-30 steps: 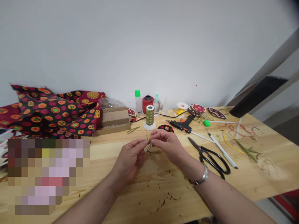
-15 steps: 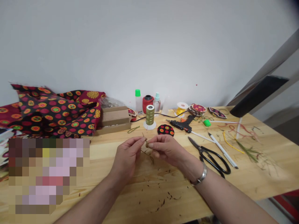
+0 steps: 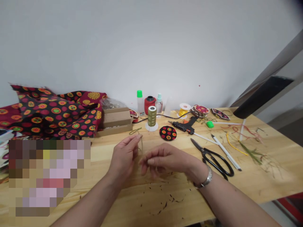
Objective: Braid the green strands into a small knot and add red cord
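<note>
Above the middle of the wooden table [image 3: 101, 164], my left hand [image 3: 125, 154] pinches an olive-green cord [image 3: 141, 143] between thumb and fingers. The cord hangs down from the pinch. Close on its right, my right hand [image 3: 161, 159] is smeared by motion near the cord's lower part; whether its fingers grip anything cannot be made out. A silver bracelet [image 3: 206, 177] circles that wrist. Just beyond the hands lie a round patterned fabric piece [image 3: 168, 133] and an upright spool of olive thread [image 3: 152, 117]. A loop of green cord [image 3: 134, 131] rests behind my left hand.
Black-handled scissors [image 3: 213, 159] and a white pen-like stick [image 3: 226, 153] lie right of my right hand. Behind them is a black glue gun [image 3: 184, 126]. Patterned cloth [image 3: 56, 110] and a cardboard box [image 3: 115, 121] are at the left. Bottles [image 3: 140, 105] stand by the wall.
My right hand has moved down and slightly left, away from the small bundle both hands pinched together. My left hand has shifted slightly left, keeping its pinch. The fabric disc shows more fully.
</note>
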A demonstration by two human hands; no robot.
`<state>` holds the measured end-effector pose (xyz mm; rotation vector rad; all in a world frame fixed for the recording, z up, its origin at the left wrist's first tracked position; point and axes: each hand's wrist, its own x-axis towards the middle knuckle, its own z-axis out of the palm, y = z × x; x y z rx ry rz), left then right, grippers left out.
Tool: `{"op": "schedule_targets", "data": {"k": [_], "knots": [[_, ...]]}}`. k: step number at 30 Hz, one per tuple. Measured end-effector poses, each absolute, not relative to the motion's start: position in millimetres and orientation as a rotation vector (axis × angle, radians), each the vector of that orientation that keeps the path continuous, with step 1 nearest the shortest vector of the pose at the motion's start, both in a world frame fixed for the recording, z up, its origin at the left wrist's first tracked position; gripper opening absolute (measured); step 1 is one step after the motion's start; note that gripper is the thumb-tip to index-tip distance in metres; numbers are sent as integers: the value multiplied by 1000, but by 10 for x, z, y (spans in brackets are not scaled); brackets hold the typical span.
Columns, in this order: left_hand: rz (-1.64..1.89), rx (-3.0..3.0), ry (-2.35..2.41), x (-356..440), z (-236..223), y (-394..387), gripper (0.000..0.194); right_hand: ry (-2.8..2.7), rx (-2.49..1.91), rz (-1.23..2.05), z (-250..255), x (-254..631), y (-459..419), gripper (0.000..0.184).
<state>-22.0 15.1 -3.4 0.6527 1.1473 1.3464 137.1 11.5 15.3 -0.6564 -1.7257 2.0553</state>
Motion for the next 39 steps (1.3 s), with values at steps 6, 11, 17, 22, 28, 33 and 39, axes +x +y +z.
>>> {"op": "schedule_targets", "data": {"k": [6,11,17,22,28,33,39], "knots": [[1371,589,1117,-251,-35,205,22,-2230,111,2345,407,1396,33,17],[1234,662,1119,-203,-23,147,19,-1782,-396,2190,285,1439,42,23],[1038,860,1142,-131,-13,60,20,-1254,-1131,1435,65,1330,226,18],[1006,1008,1119,-128,-5,39,17,-1291,-1164,1498,46,1304,237,18],[994,938,1079,-152,-22,14,19,-1174,-1147,1499,19,1321,239,18],[976,907,1093,-144,-4,16,18,-1186,-1134,1486,26,1323,242,17],[976,931,1133,-119,34,16,17,-1188,-1152,1458,18,1327,243,18]]}}
